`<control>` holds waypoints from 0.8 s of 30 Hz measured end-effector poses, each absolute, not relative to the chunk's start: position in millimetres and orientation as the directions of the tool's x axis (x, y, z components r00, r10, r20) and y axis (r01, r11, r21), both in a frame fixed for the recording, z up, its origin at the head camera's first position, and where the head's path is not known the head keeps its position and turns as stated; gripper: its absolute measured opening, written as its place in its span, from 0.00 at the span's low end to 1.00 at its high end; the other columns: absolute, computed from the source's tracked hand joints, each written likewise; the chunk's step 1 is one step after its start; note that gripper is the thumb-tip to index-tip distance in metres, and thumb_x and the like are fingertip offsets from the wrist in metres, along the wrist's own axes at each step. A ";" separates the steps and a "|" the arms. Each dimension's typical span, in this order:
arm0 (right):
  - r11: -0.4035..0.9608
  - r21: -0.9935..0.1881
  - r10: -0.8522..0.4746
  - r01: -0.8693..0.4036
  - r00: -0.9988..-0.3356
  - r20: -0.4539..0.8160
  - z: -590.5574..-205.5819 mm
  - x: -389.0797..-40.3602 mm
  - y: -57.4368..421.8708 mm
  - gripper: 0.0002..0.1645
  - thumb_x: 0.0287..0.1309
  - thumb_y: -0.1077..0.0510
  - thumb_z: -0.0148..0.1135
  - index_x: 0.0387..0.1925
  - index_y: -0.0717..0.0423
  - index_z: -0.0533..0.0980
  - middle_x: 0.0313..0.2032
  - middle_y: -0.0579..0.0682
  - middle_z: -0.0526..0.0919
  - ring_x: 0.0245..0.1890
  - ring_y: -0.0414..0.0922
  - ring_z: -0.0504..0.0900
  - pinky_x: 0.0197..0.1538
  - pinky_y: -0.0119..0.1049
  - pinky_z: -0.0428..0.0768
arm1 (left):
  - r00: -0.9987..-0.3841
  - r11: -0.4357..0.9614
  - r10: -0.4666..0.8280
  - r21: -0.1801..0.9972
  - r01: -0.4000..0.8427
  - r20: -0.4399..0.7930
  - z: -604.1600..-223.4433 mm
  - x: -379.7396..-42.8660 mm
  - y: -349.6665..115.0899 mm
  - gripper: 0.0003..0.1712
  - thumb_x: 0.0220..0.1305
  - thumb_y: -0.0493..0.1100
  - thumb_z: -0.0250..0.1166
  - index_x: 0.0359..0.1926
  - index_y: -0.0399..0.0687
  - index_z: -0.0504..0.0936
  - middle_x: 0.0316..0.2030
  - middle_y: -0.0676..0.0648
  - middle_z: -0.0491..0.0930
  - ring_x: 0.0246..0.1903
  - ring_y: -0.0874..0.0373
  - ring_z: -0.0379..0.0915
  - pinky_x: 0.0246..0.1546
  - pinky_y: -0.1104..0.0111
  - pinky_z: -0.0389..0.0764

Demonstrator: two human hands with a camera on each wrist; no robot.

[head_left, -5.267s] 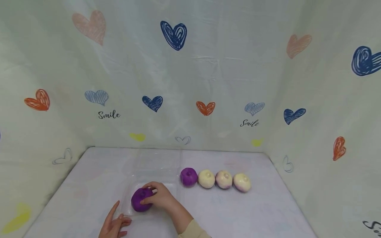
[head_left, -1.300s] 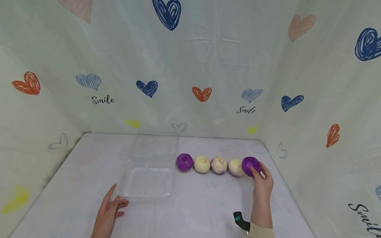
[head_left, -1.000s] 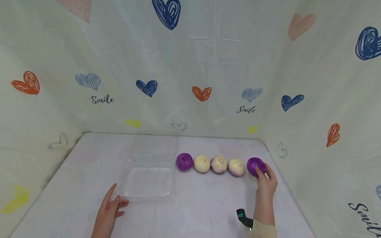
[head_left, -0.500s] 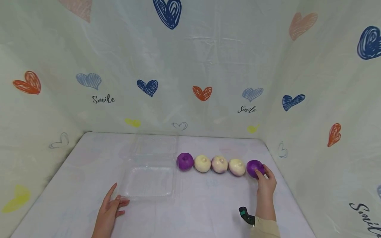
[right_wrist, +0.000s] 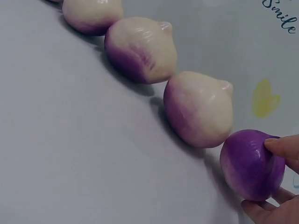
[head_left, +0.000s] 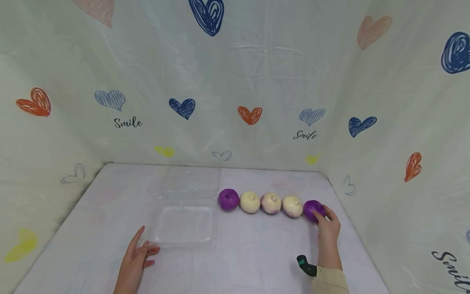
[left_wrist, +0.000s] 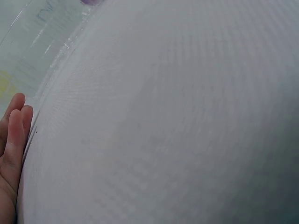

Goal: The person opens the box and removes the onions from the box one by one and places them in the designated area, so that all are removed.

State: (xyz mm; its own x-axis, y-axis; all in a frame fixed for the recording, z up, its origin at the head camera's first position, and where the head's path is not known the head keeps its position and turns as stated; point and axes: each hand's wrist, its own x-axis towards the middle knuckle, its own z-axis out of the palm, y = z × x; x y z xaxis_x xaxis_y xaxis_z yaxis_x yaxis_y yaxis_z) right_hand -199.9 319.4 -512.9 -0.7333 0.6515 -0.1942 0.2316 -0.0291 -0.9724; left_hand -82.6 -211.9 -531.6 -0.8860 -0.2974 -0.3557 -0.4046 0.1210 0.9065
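Note:
At the right end of a row, a purple onion (head_left: 311,210) is pinched between the thumb and fingers of my right hand (head_left: 329,225). In the right wrist view this onion (right_wrist: 250,163) sits low on the table against its neighbour. The row also holds a pale onion (head_left: 292,206) beside it, more pale ones with purple-tinged undersides, and another purple onion (head_left: 228,199) at the left end. My left hand (head_left: 134,261) lies by the near left corner of a clear plastic container (head_left: 214,232), fingers extended and seemingly touching its rim. The left wrist view shows only its fingers (left_wrist: 16,130).
The container's lid (head_left: 191,179) is folded back behind it. The white table (head_left: 249,253) ends at a hanging curtain (head_left: 227,73) printed with hearts. A black wrist-worn device (head_left: 306,266) juts out beside the right sleeve.
Earlier, my right hand took the purple onion from the container and carried it right, to the row's end. Lately it has come down slightly leftward, beside the last pale onion. My left hand has stayed put.

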 end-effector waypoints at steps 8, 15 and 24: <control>0.012 -0.966 0.639 0.259 -0.745 -0.192 -517.5 -200.4 324.6 0.34 0.60 0.68 0.61 0.68 0.62 0.66 0.67 0.64 0.62 0.70 0.56 0.55 0.66 0.45 0.63 | -0.887 0.129 -0.290 0.904 -0.408 -0.359 -530.2 -82.1 -211.7 0.36 0.77 0.54 0.45 0.78 0.61 0.40 0.46 0.43 0.83 0.37 0.72 0.77 0.35 0.75 0.77; 0.016 -0.961 0.615 0.276 -0.760 -0.208 -520.9 -203.1 326.9 0.35 0.61 0.66 0.61 0.69 0.60 0.64 0.69 0.64 0.59 0.70 0.57 0.56 0.65 0.44 0.64 | -0.883 0.141 -0.295 0.897 -0.418 -0.365 -530.4 -83.0 -211.3 0.37 0.77 0.56 0.45 0.78 0.62 0.39 0.47 0.43 0.82 0.37 0.71 0.77 0.34 0.75 0.77; 0.024 -0.961 0.607 0.274 -0.768 -0.204 -523.2 -206.6 326.5 0.35 0.61 0.66 0.60 0.69 0.61 0.64 0.69 0.65 0.59 0.70 0.58 0.56 0.66 0.46 0.63 | -0.886 0.135 -0.282 0.899 -0.416 -0.368 -530.3 -82.2 -212.3 0.36 0.77 0.56 0.44 0.78 0.63 0.39 0.48 0.43 0.82 0.38 0.72 0.77 0.36 0.74 0.78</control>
